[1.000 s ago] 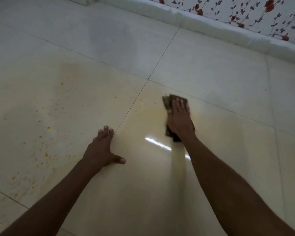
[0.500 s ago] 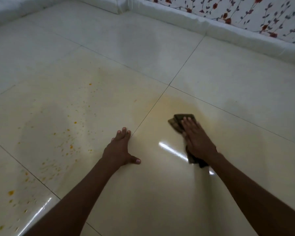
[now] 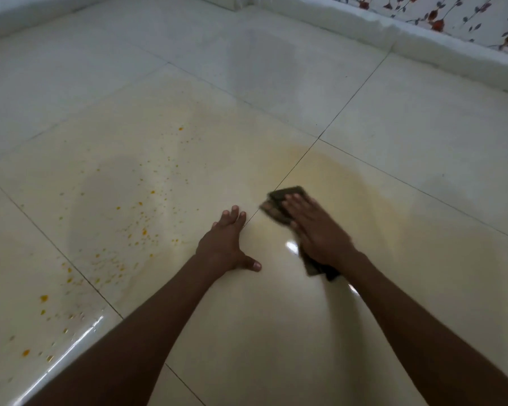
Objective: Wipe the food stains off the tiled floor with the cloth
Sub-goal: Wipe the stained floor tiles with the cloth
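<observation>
The dark brown cloth lies flat on the tiled floor, pinned under the right hand. That grip is spread flat, palm down with its fingers stretched forward over the cloth; nothing is pinched. One folded end shows past the fingertips and another corner pokes out behind the wrist. The cloth sits just right of a grout line, at the near edge of a broad yellowish smear.

The left hand rests just beside it on the neighbouring tile, also open and flat, thumb out to the right, touching only the floor. It stands between the cloth and the scatter of orange food specks that spreads away to the left and toward the near left corner. A white skirting runs along the far edge below a wall with a red flower print.

The cloth looks folded, damp-dark and slightly blurred.
</observation>
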